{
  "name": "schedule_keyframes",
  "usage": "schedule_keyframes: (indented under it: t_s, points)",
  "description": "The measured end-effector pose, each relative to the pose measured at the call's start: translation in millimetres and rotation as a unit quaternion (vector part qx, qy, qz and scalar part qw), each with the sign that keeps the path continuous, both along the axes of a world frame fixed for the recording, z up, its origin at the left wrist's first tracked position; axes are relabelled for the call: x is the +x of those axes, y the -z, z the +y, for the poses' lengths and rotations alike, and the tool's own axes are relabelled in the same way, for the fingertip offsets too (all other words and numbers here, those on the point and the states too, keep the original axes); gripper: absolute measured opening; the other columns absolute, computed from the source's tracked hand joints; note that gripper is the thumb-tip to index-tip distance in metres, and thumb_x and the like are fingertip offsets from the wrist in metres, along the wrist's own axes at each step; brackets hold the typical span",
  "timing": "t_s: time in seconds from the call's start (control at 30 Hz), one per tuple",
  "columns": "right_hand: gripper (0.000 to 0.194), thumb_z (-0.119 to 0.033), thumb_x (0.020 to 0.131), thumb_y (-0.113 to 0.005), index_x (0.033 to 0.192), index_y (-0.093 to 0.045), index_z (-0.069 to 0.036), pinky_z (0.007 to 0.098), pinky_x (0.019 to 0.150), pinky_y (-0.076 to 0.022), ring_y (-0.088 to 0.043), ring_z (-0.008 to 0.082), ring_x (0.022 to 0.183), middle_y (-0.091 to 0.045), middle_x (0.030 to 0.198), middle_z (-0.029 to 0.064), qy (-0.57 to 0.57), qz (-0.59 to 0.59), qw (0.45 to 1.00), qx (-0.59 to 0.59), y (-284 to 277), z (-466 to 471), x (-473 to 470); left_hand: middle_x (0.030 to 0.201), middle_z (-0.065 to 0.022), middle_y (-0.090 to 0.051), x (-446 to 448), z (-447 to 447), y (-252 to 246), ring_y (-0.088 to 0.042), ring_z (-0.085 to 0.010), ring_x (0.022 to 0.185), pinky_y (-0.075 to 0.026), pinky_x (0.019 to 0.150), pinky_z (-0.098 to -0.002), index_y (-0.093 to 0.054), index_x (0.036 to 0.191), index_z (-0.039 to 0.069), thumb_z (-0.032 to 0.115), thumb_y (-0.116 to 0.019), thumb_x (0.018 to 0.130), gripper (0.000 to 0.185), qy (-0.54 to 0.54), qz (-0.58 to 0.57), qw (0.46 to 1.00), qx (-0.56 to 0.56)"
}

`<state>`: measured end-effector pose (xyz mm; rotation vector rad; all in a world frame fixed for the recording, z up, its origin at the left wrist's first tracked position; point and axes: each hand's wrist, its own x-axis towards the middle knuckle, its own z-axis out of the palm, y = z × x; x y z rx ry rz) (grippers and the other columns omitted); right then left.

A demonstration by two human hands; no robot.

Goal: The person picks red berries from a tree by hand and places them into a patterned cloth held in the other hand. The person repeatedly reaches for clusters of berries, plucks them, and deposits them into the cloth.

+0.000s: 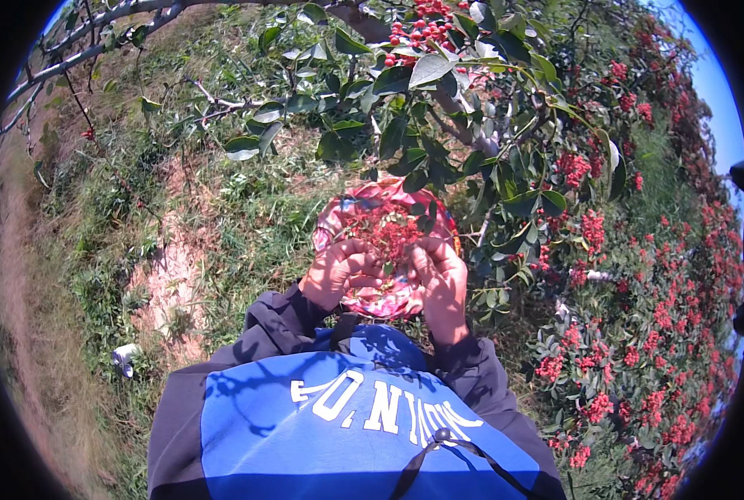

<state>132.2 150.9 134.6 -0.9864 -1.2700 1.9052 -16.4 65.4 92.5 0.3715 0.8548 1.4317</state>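
In front of my body, a round basket lined with pink patterned cloth (389,306) holds a heap of small red berry clusters (384,228), which look like Sichuan pepper, with some green leaves among them. Over its near left part is my left hand (346,273), fingers curled and thumb close to the forefinger. My right hand (439,281) is over the right side, its thumb and forefinger brought together at the berries. A small green leaf (388,269) shows between the hands. Whether either hand pinches a stem or berry is too small to tell.
A leafy branch (431,75) with red berries overhangs the basket's far side. Berry-laden bushes (597,356) fill the right. A bare thin branch (91,56) crosses the upper left. Grass and bare soil (169,281) lie leftward, with a white object (124,357) on the ground.
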Motion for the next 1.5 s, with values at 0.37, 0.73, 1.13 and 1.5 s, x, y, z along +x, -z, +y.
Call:
schedule_keyframes:
  t_s: [0.37,0.73,1.13,1.5]
  points:
    - [0.022,-0.006,0.075,-0.056,0.097,-0.055,-0.001,0.0275,0.066,-0.0452,-0.056,0.0185,0.073,-0.056,0.088,0.0109,-0.045,-0.248,0.903,0.348,2.9,2.2,17.6,0.121,-0.0249,-0.039,0.4,7.8,-10.7,-0.043,-0.0322,0.111,-0.034,0.097,-0.0406,-0.028,0.124,-0.008,0.007,-0.035,0.074,0.053,-0.001,-0.247,0.967,0.061]
    - [0.019,-0.004,0.072,-0.058,0.091,-0.057,-0.006,0.0344,0.069,-0.0433,-0.054,0.026,0.079,-0.055,0.082,0.0104,-0.102,-0.224,0.803,0.542,-10.4,1.0,3.3,0.119,-0.011,-0.045,11.3,4.8,-17.3,-0.051,-0.0186,0.101,-0.044,0.087,-0.0275,-0.035,0.122,0.0,-0.006,-0.044,0.077,0.046,0.028,-0.164,0.985,0.044]
    - [0.021,-0.011,0.074,-0.057,0.095,-0.056,-0.01,0.0353,0.063,-0.0458,-0.054,0.0267,0.076,-0.053,0.084,0.0091,-0.184,-0.229,0.791,0.536,-17.3,-0.5,12.3,0.111,-0.0098,-0.052,18.9,-3.7,-3.2,-0.054,-0.0167,0.096,-0.046,0.082,-0.0279,-0.038,0.121,0.0,0.002,-0.052,0.079,0.044,0.033,-0.055,0.997,0.051]
    - [0.022,-0.006,0.065,-0.062,0.086,-0.056,-0.006,0.0338,0.06,-0.047,-0.057,0.0262,0.069,-0.056,0.078,0.0086,-0.104,-0.234,0.791,0.555,-17.5,-2.6,24.7,0.108,-0.016,-0.053,18.4,0.3,-10.2,-0.054,-0.0249,0.099,-0.044,0.087,-0.0334,-0.04,0.116,-0.006,0.002,-0.045,0.082,0.034,-0.02,-0.075,0.997,-0.024]
